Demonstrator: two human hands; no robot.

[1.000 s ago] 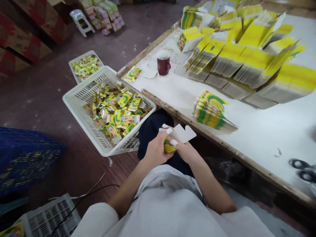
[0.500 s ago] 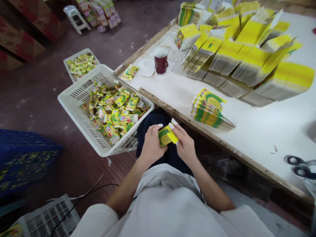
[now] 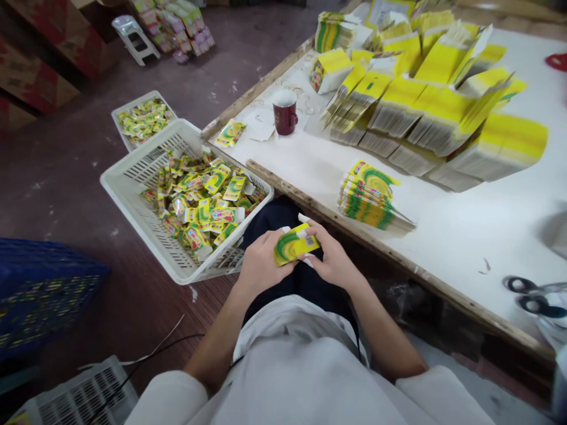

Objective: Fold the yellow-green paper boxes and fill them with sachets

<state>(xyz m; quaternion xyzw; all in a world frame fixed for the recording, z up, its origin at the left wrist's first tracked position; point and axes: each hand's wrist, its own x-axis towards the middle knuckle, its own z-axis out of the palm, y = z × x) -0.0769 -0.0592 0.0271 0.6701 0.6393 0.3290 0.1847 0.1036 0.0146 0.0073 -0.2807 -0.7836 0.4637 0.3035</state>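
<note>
A small yellow and green carton [image 3: 293, 246] is held over my lap by both hands. My left hand [image 3: 261, 268] grips its left end with fingers curled round it. My right hand [image 3: 330, 260] presses on its right end, fingertips taped white. To the left stands a white plastic basket [image 3: 133, 203] filled with several folded cartons of the same kind. On the white table [image 3: 447, 236] right in front of me lies a stack of flat carton blanks [image 3: 370, 198].
Rows of yellow flat blanks [image 3: 434, 112] cover the back of the table beside a dark red mug [image 3: 284, 112]. Scissors [image 3: 531, 295] lie at the table's right edge. A smaller tray of cartons [image 3: 142, 118], a blue crate [image 3: 39, 289] and a white stool [image 3: 133, 35] stand on the floor.
The white open flap seen a second ago has been folded in. The carton is now closed and turned with its printed face up between both hands.
</note>
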